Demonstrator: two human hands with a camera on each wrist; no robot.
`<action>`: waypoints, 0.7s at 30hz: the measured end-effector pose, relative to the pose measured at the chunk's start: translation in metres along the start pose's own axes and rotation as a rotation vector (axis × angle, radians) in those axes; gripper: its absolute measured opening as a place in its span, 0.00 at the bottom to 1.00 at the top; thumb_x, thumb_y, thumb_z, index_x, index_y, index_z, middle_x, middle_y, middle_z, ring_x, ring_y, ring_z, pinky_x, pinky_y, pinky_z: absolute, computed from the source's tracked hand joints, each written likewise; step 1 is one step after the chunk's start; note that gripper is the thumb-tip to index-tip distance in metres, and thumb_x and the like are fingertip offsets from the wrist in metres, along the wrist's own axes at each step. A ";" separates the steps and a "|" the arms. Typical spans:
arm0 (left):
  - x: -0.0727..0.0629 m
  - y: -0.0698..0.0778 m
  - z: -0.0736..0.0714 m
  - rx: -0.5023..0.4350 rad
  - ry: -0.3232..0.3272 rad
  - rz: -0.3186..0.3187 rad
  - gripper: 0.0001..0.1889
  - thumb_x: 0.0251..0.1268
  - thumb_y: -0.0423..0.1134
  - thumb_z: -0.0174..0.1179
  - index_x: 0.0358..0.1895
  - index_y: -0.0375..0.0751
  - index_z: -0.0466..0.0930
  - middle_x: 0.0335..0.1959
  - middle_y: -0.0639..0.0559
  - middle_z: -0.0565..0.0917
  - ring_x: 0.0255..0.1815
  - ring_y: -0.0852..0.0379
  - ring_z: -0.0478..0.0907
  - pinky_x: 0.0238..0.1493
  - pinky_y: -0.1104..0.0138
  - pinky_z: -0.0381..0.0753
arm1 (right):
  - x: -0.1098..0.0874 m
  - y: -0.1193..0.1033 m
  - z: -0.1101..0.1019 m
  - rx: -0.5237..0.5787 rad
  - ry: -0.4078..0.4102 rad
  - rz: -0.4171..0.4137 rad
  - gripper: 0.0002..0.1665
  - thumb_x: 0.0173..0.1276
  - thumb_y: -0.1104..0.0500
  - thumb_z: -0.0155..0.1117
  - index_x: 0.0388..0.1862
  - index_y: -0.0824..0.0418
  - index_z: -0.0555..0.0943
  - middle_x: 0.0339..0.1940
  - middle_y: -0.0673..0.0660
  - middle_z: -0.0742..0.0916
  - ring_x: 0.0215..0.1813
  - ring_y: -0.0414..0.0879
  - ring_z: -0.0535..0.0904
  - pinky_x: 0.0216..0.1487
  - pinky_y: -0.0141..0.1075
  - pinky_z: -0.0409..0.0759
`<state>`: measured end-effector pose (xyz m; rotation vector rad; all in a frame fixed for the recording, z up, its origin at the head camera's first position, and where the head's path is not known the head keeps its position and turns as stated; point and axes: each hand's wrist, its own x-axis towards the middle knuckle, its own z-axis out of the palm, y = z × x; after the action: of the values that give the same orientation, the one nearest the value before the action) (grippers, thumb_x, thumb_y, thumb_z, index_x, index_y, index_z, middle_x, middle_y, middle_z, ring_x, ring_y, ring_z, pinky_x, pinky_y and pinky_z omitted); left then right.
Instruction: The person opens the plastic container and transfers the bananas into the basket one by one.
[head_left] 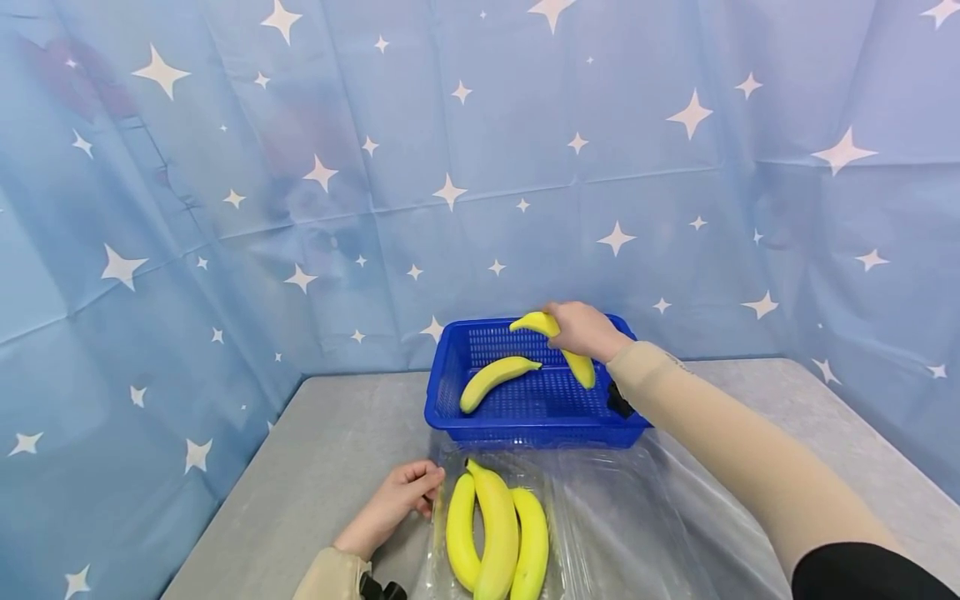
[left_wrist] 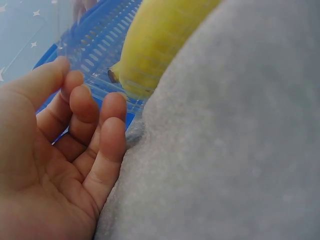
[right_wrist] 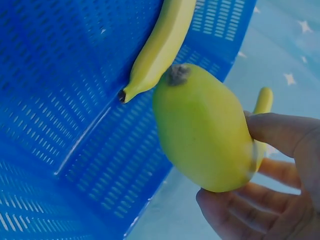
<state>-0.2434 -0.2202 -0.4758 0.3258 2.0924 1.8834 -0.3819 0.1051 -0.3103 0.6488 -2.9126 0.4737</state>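
Note:
My right hand [head_left: 587, 330] grips a yellow banana [head_left: 579, 368] around its middle, over the right part of a blue perforated basket [head_left: 540, 423]. Another banana [head_left: 495, 382] lies inside that basket on the left. In front of the basket, three bananas [head_left: 497, 525] sit side by side in a clear plastic container [head_left: 561, 533]. At the container's left edge is my left hand [head_left: 397, 504]; its thumb and index finger pinch the clear plastic rim, as the left wrist view shows. The right wrist view has the held banana [right_wrist: 205, 130] end-on, near the other banana [right_wrist: 162, 45].
The container's clear lid [head_left: 618, 508] is folded open to the right, under my right forearm [head_left: 720, 450]. Everything stands on a grey table [head_left: 352, 425]. A blue curtain [head_left: 510, 250] with white stars hangs close behind the basket and along both sides.

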 end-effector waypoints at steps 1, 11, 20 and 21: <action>0.000 0.000 0.000 -0.001 0.000 -0.002 0.13 0.72 0.46 0.56 0.29 0.45 0.76 0.23 0.55 0.75 0.20 0.62 0.72 0.25 0.70 0.78 | 0.001 0.001 0.000 0.001 0.000 0.005 0.35 0.63 0.63 0.69 0.66 0.69 0.68 0.49 0.65 0.82 0.38 0.51 0.80 0.40 0.44 0.81; -0.001 0.000 -0.001 -0.017 -0.007 0.016 0.12 0.72 0.44 0.56 0.29 0.44 0.76 0.23 0.56 0.75 0.19 0.63 0.72 0.25 0.71 0.77 | 0.002 0.011 0.001 0.006 -0.012 0.045 0.33 0.62 0.63 0.68 0.65 0.70 0.70 0.48 0.66 0.82 0.39 0.53 0.80 0.40 0.44 0.81; -0.001 0.000 0.000 -0.019 -0.011 0.017 0.11 0.72 0.44 0.56 0.30 0.45 0.76 0.23 0.56 0.75 0.19 0.63 0.72 0.25 0.71 0.77 | 0.005 0.024 0.008 0.016 -0.016 0.111 0.31 0.62 0.65 0.67 0.64 0.71 0.71 0.50 0.68 0.82 0.44 0.56 0.80 0.44 0.47 0.81; -0.001 0.000 0.000 -0.019 -0.008 0.012 0.11 0.72 0.44 0.56 0.30 0.45 0.76 0.23 0.56 0.75 0.19 0.63 0.72 0.25 0.71 0.77 | 0.006 0.026 0.009 0.017 -0.021 0.120 0.32 0.62 0.65 0.67 0.64 0.71 0.70 0.50 0.68 0.82 0.44 0.56 0.80 0.44 0.47 0.81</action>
<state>-0.2427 -0.2208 -0.4755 0.3425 2.0706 1.9041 -0.3986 0.1220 -0.3244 0.4854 -2.9824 0.5089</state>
